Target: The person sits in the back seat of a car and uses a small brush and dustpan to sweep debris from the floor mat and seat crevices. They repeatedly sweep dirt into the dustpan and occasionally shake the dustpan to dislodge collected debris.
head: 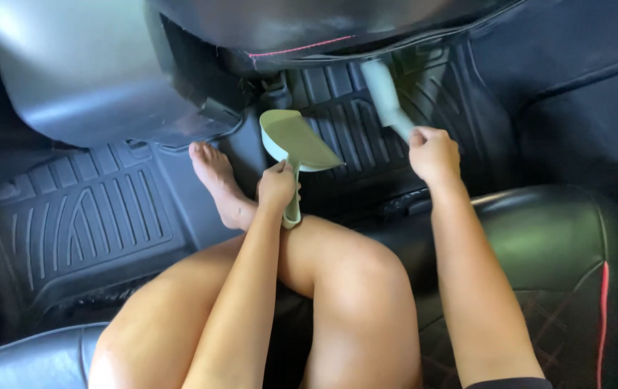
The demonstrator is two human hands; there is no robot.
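black ribbed floor mat [82,216] | black leather seat [561,245], red stitching | seat back [309,25]

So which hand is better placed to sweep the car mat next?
Probably the right hand: it holds the brush right over the ribbed floor mat. The left hand holds the dustpan.

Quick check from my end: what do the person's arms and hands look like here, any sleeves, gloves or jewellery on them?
Both arms are bare from the hands up. The left hand and right hand wear no gloves, and no rings, watch or bracelets show. The only clothing visible on either arm is a dark sleeve edge at the top of the right arm, at the bottom of the frame. The left arm shows no sleeve in view.
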